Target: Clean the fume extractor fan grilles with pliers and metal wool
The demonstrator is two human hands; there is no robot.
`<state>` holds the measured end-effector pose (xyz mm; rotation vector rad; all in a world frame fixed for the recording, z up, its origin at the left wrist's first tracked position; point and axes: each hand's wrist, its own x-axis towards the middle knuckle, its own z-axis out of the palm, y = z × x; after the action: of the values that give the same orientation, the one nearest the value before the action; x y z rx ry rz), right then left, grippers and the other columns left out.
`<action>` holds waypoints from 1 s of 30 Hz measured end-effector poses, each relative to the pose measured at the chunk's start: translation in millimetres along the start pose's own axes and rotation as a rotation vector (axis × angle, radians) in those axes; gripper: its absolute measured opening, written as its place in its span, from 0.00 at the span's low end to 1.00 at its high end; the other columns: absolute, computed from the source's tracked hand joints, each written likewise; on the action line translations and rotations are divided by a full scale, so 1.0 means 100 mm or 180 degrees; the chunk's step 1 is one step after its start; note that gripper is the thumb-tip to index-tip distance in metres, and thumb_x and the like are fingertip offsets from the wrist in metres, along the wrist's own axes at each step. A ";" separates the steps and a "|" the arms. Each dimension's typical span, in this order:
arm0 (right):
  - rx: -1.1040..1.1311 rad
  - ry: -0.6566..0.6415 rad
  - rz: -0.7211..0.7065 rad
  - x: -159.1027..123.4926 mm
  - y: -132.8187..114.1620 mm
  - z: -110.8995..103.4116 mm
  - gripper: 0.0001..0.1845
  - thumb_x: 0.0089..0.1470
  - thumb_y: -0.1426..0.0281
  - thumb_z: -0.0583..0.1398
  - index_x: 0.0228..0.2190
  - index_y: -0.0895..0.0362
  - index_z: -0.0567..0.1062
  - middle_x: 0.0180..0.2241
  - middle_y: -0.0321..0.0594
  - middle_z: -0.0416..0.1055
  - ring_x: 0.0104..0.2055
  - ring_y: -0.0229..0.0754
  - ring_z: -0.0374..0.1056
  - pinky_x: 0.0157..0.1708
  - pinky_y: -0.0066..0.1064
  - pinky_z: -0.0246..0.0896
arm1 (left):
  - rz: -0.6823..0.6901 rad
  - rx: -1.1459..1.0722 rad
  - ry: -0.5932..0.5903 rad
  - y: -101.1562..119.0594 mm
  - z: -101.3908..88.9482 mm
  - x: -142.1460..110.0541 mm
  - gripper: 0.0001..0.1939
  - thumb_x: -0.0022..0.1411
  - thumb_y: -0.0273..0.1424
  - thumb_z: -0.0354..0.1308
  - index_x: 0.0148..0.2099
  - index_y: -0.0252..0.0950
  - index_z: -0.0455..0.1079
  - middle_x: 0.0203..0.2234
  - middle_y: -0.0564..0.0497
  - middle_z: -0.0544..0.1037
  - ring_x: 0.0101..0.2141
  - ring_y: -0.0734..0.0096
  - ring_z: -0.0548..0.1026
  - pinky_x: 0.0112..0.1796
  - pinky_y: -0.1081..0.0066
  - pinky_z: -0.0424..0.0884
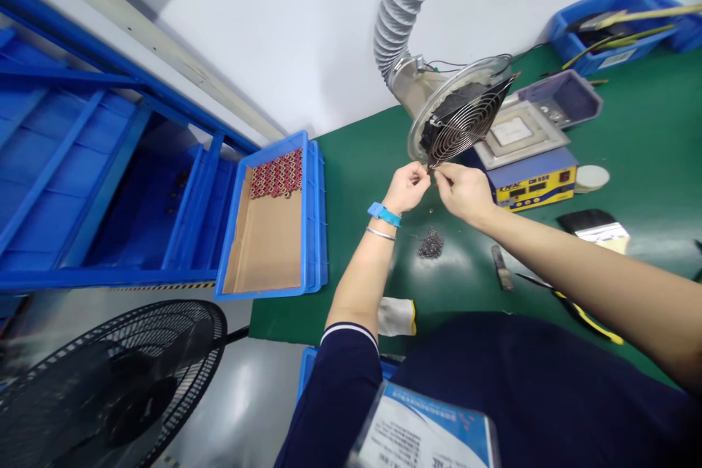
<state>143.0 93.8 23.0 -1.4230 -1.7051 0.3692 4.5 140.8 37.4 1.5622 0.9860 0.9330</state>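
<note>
My left hand (406, 187) and my right hand (463, 190) meet above the green mat (362, 183), just below the wire grille of a fume-extraction fan (463, 117). Both pinch a tiny part between their fingertips; it is too small to name. A blue wristband and a thin bracelet sit on my left wrist. Below the hands lies a small heap of dark little pieces (431, 243).
A blue bin (315, 212) lined with cardboard holds several red rings at its far end. A yellow and blue solder pot (529, 161), a knife-like tool (502, 267), a white glove (395, 316), more blue bins (603, 22) and a black floor fan (110, 387) are around.
</note>
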 end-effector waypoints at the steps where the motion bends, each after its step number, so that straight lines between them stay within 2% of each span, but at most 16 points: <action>1: -0.0044 -0.0152 0.0068 0.00 -0.03 0.00 0.16 0.58 0.69 0.51 0.34 0.62 0.78 0.40 0.49 0.74 0.40 0.50 0.71 0.41 0.37 0.64 | 0.0050 0.0039 -0.0014 0.00 -0.01 0.00 0.10 0.54 0.19 0.56 0.24 0.33 0.59 0.19 0.59 0.64 0.23 0.84 0.63 0.30 0.78 0.61; 4: 0.0102 -0.0369 0.0204 0.01 -0.06 0.02 0.14 0.54 0.73 0.51 0.30 0.62 0.76 0.37 0.50 0.73 0.39 0.49 0.69 0.41 0.37 0.64 | 0.0169 0.0083 -0.0094 -0.01 -0.04 -0.01 0.10 0.53 0.20 0.56 0.24 0.34 0.59 0.19 0.59 0.64 0.23 0.84 0.64 0.29 0.77 0.62; 7: 0.0382 -0.0346 0.0304 0.03 -0.02 0.09 0.13 0.51 0.74 0.52 0.31 0.62 0.77 0.36 0.48 0.73 0.38 0.46 0.69 0.40 0.34 0.65 | 0.0113 0.0066 -0.0158 -0.06 -0.07 -0.02 0.11 0.53 0.21 0.57 0.24 0.34 0.58 0.19 0.58 0.64 0.24 0.83 0.64 0.30 0.77 0.63; 12: 0.0806 -0.0278 0.0722 0.04 0.11 0.25 0.13 0.52 0.73 0.53 0.33 0.63 0.77 0.33 0.46 0.74 0.33 0.43 0.71 0.35 0.31 0.69 | -0.0024 -0.0097 -0.0211 -0.17 -0.08 -0.07 0.13 0.54 0.27 0.62 0.25 0.33 0.59 0.20 0.58 0.65 0.25 0.83 0.65 0.32 0.76 0.64; 15: 0.0872 -0.0264 0.0833 0.01 0.14 0.30 0.13 0.53 0.73 0.54 0.33 0.63 0.78 0.33 0.46 0.74 0.32 0.44 0.71 0.35 0.33 0.70 | -0.0042 -0.0321 -0.0140 -0.28 -0.05 -0.13 0.16 0.53 0.32 0.64 0.25 0.34 0.59 0.21 0.57 0.66 0.27 0.82 0.67 0.34 0.74 0.66; 21: 0.0801 -0.0236 0.0615 -0.09 0.09 0.25 0.13 0.51 0.73 0.54 0.31 0.61 0.79 0.37 0.47 0.74 0.40 0.48 0.71 0.44 0.38 0.67 | 0.0083 -0.0350 -0.0027 -0.42 0.02 -0.22 0.21 0.53 0.43 0.65 0.27 0.34 0.59 0.23 0.57 0.65 0.27 0.81 0.65 0.34 0.74 0.64; 26: 0.1190 0.0081 0.0285 -0.11 0.05 0.24 0.13 0.56 0.67 0.54 0.31 0.59 0.78 0.40 0.47 0.73 0.43 0.46 0.70 0.45 0.36 0.65 | 0.0464 0.0083 0.0153 -0.38 0.09 -0.23 0.18 0.58 0.38 0.61 0.27 0.36 0.57 0.22 0.57 0.62 0.25 0.80 0.61 0.30 0.74 0.61; 30: 0.1185 -0.0075 0.0165 -0.13 0.08 0.20 0.15 0.57 0.65 0.53 0.32 0.59 0.77 0.43 0.46 0.72 0.47 0.47 0.68 0.49 0.37 0.63 | 0.0416 0.0212 0.0326 -0.37 0.19 -0.25 0.15 0.60 0.33 0.58 0.27 0.37 0.56 0.24 0.56 0.63 0.27 0.79 0.63 0.34 0.74 0.64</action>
<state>132.6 90.5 0.7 -1.1925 -1.5231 0.6954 7.7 116.4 -4.7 1.6643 1.0047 1.0899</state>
